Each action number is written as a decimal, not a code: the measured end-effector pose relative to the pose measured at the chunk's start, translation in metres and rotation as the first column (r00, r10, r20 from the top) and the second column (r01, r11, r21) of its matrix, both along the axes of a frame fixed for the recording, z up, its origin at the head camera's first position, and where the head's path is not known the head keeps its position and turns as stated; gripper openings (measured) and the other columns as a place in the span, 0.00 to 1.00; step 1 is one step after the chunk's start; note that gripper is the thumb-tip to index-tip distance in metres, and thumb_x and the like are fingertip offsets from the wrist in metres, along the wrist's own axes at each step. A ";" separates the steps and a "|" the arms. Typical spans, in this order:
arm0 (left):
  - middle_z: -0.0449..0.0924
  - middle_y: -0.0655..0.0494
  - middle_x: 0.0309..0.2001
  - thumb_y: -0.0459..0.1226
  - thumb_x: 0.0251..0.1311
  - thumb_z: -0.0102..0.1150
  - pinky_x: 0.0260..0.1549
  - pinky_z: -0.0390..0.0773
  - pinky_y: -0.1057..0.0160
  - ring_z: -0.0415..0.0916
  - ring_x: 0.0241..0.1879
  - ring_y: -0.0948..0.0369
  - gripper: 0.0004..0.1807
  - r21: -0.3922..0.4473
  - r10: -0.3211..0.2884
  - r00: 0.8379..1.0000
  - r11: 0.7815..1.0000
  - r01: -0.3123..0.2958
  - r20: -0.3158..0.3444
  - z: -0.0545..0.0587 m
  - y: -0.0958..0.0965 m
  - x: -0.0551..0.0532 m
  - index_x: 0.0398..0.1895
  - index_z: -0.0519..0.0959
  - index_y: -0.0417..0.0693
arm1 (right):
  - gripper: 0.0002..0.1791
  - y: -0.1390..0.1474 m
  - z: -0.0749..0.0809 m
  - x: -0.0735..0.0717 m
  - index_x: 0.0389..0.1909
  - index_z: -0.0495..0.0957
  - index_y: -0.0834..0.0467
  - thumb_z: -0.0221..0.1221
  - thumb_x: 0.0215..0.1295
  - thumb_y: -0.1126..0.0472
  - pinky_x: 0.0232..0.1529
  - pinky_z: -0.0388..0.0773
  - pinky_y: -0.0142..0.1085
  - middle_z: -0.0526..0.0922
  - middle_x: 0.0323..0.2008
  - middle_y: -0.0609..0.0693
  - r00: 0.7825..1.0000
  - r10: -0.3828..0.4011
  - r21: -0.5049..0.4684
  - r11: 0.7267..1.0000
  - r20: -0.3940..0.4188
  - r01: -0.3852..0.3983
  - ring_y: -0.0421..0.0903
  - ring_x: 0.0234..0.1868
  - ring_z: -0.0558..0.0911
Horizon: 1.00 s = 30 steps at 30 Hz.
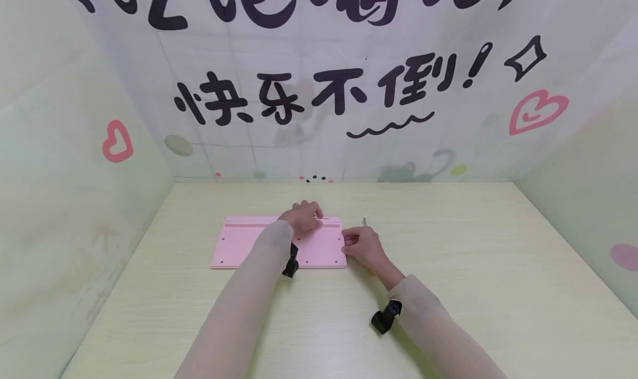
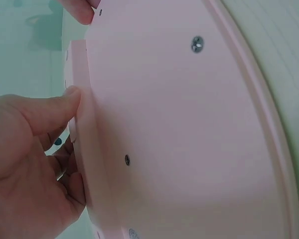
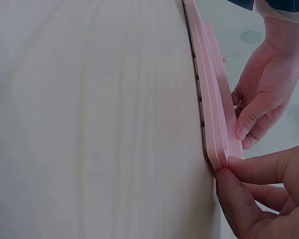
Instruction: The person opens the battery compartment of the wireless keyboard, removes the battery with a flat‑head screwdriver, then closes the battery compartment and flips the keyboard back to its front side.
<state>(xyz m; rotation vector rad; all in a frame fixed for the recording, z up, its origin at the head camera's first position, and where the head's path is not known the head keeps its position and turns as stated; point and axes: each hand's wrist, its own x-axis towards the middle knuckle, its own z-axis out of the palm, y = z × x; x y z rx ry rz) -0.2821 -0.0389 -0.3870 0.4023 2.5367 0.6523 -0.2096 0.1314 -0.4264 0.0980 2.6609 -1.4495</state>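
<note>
A pink keyboard (image 1: 259,245) lies face down on the table, its screw-dotted back upward; dark key edges show beneath it in the right wrist view. Along its far side runs a raised ridge (image 2: 82,119). My left hand (image 1: 302,217) reaches over the back and grips this ridge, thumb (image 2: 65,107) on its near face and the other fingers curled behind. At the keyboard's right end, my right hand (image 1: 365,247) pinches the edge between thumb and fingers (image 3: 236,199). Just beyond the right hand a thin metal shaft (image 1: 364,221) sticks out, the rest mostly hidden by that hand.
The pale wood-grain table (image 1: 473,246) is bounded by a printed back wall (image 1: 319,157) and side walls. Black wrist cameras sit on both forearms, the left one (image 1: 291,261) low over the keyboard, the right one (image 1: 386,317) above the table.
</note>
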 end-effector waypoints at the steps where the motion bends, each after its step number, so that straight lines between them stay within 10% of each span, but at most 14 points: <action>1: 0.63 0.48 0.52 0.41 0.64 0.51 0.49 0.64 0.52 0.58 0.51 0.52 0.12 -0.002 -0.001 1.000 1.000 0.001 0.002 0.000 0.000 0.000 0.48 0.71 0.51 | 0.20 0.000 0.000 0.000 0.47 0.77 0.68 0.64 0.49 0.75 0.35 0.78 0.34 0.80 0.34 0.55 1.000 0.002 0.001 1.000 -0.001 -0.002 0.45 0.33 0.78; 14: 0.64 0.47 0.52 0.39 0.63 0.52 0.49 0.63 0.52 0.58 0.51 0.52 0.12 0.005 0.011 1.000 1.000 -0.011 -0.002 -0.002 0.002 -0.002 0.49 0.70 0.51 | 0.20 0.001 0.000 0.000 0.47 0.78 0.68 0.64 0.48 0.75 0.35 0.78 0.34 0.80 0.34 0.55 1.000 0.003 -0.005 1.000 -0.007 -0.003 0.45 0.33 0.78; 30: 0.72 0.51 0.43 0.34 0.59 0.58 0.44 0.69 0.58 0.68 0.43 0.56 0.08 0.199 0.108 0.974 0.978 -0.067 -0.200 -0.013 -0.004 0.010 0.42 0.79 0.47 | 0.20 0.001 0.000 0.002 0.46 0.78 0.68 0.64 0.49 0.75 0.34 0.78 0.33 0.80 0.33 0.55 1.000 -0.016 -0.012 1.000 -0.007 0.016 0.45 0.33 0.78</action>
